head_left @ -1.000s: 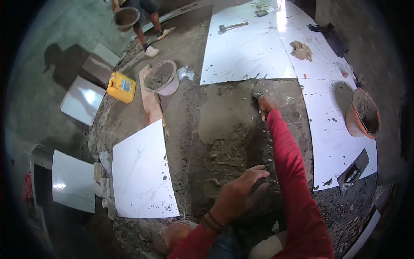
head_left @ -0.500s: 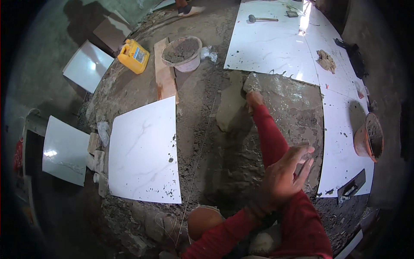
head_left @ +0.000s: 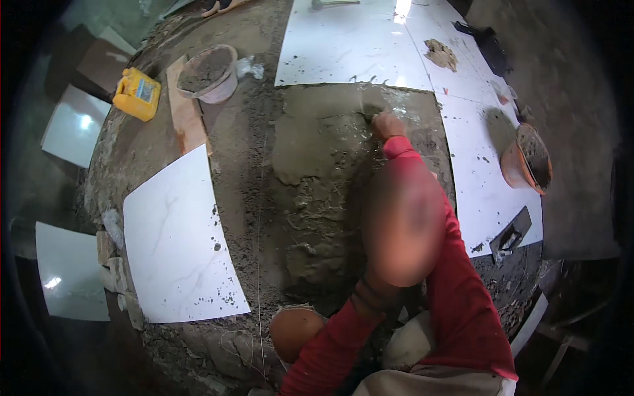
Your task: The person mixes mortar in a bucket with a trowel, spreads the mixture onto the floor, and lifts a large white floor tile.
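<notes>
Much wet mortar [head_left: 317, 135] lies left of the right hand [head_left: 389, 125], beside its fingers

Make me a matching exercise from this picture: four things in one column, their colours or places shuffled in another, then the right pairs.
1. Right hand
2. Jug
3. Bucket on the right
4. Hammer

A. Orange
B. At the picture's top edge
C. Over wet cement
D. Yellow

Pairs: 1-C; 2-D; 3-A; 4-B
</notes>
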### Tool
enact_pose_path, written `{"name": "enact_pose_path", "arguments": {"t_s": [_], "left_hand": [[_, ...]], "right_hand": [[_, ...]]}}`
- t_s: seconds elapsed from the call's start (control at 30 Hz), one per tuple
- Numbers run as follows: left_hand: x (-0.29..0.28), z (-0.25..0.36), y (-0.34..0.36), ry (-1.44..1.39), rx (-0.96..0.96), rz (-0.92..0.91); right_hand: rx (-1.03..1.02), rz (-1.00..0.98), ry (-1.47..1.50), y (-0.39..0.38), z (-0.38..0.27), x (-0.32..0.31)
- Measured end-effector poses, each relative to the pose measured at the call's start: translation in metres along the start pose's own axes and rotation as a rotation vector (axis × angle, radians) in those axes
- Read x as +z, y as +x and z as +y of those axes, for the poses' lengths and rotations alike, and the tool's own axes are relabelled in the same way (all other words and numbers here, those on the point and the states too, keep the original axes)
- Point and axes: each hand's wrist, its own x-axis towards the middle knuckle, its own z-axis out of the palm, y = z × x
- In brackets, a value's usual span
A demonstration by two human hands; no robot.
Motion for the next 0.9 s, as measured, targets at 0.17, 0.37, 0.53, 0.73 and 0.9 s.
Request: {"name": "enact_pose_path", "arguments": {"t_s": [0.17,0.37,0.53,0.73,0.9], "left_hand": [[0.006,0.000,-0.003,-0.027,-0.029,-0.064],[0.008,-0.003,-0.006,0.021,-0.024,-0.058],[0.016,-0.004,-0.006,-0.050,-0.070,-0.054],[0.013,-0.004,-0.007,0.047,-0.144,-0.070],[0.028,0.008,-0.012,-0.045,-0.074,-0.113]], "right_hand": [[0.081,-0.042,-0.116,-0.029,0.084,-0.043],[0.185,-0.143,-0.131,-0.061,0.138,-0.060],[-0.049,-0.056,-0.202,-0.138,0.147,-0.070],[0.143,-0.168,0.354,-0.161,0.127,-0.076],[0.103,-0.025,0.293,-0.114,0.176,-0.053]]}}
